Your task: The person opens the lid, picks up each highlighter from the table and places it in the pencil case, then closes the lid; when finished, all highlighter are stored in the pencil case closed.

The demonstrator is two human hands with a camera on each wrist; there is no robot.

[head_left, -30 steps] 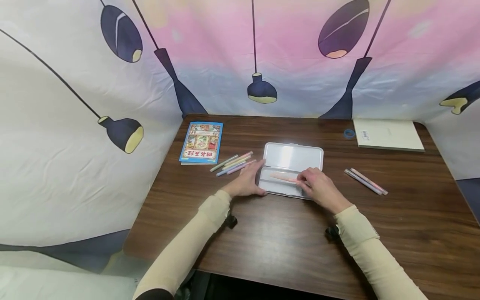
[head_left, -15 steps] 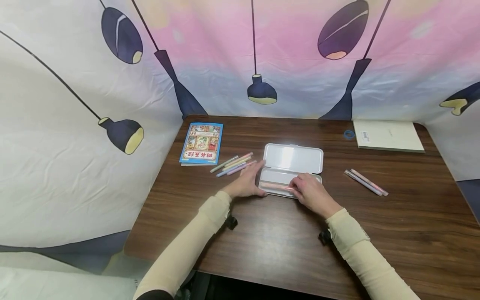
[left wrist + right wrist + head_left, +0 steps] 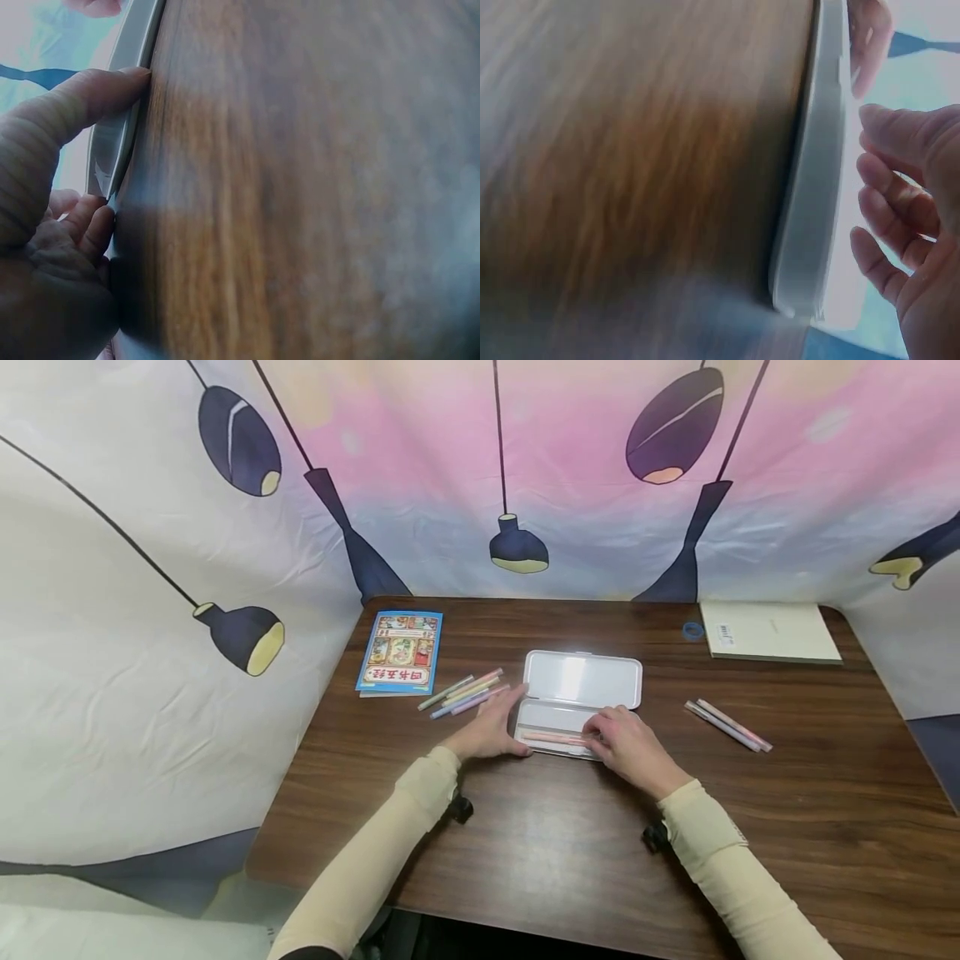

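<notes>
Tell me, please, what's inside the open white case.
Inside the case, a pinkish pen shows along the near side; the right hand hides its right end and anything beneath.

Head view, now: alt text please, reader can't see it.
A person's left hand holds an open white case by its left end on a wooden table; the right hand is at one end of a pink pen inside it. Loose pens lie left of the case, two pens right; a blue-edged booklet sits back left, a pale book back right.
</notes>
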